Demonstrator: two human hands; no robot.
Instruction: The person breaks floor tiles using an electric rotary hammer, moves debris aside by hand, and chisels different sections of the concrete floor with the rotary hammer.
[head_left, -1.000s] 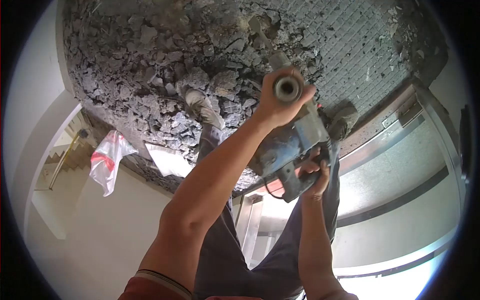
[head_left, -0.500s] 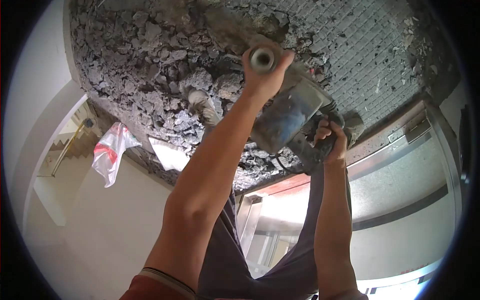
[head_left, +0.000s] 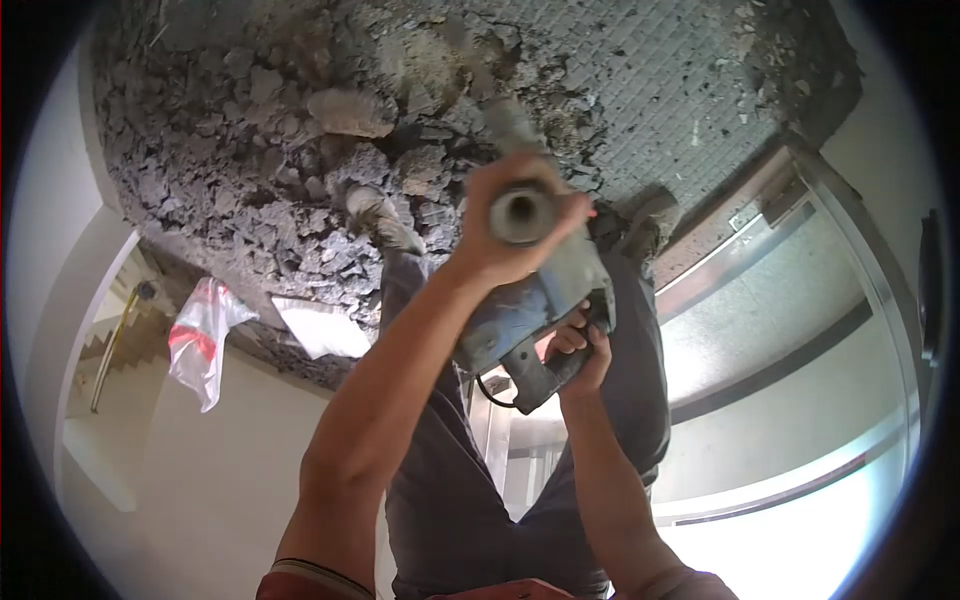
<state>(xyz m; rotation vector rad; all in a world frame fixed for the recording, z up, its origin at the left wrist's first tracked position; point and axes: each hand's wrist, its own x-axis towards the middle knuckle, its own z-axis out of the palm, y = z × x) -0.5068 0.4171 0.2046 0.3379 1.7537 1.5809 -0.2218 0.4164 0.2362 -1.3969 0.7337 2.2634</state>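
A dusty demolition hammer (head_left: 515, 312) with a blue-grey body is held out in front of my legs. My left hand (head_left: 482, 235) is closed around its side handle (head_left: 522, 215), whose round hollow end faces up at me. Lower and to the right, my right hand (head_left: 582, 352) wraps the rear handle (head_left: 545, 378), and a black cord loops beside it. Beyond my left hand the blurred front end (head_left: 510, 125) of the hammer points toward broken rubble (head_left: 260, 190). Whether its tip touches the rubble I cannot tell.
My dusty shoes (head_left: 375, 212) stand on either side of the hammer. Grid-scored floor (head_left: 650, 110) lies at the upper right. A red-and-white plastic bag (head_left: 205, 340) and a white sheet (head_left: 320, 327) are at the left, near stairs. A metal door frame (head_left: 850, 230) borders the right.
The hammer and both hands have come down the view, closer to my body. My right hand has shifted left, and more of the hammer's front end and my right shoe shows.
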